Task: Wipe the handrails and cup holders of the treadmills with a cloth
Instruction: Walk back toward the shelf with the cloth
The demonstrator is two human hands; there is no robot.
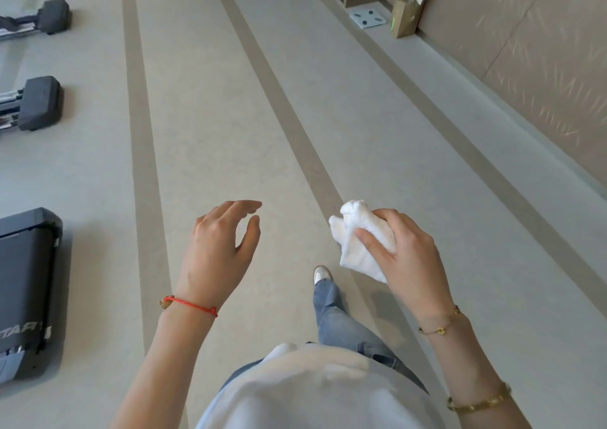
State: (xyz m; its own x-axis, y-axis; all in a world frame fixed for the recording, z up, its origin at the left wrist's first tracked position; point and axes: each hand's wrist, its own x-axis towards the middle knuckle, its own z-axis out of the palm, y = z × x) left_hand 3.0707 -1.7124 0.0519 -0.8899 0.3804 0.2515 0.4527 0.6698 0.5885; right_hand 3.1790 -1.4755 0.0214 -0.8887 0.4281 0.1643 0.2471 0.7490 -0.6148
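Note:
A crumpled white cloth [359,240] is bunched in my right hand [404,248], held at waist height over the grey floor. My left hand [220,248] hovers beside it with fingers spread and nothing in it. The rear end of a dark treadmill [28,281] lies at the left edge, well left of both hands. No handrail or cup holder is in view.
The ends of two more machines [39,103] [54,15] jut in at the upper left. A wall with a low ledge [476,77] runs along the right, with a brown paper bag [407,13] and a white floor scale [368,16] on it. My leg and shoe [323,274] step forward.

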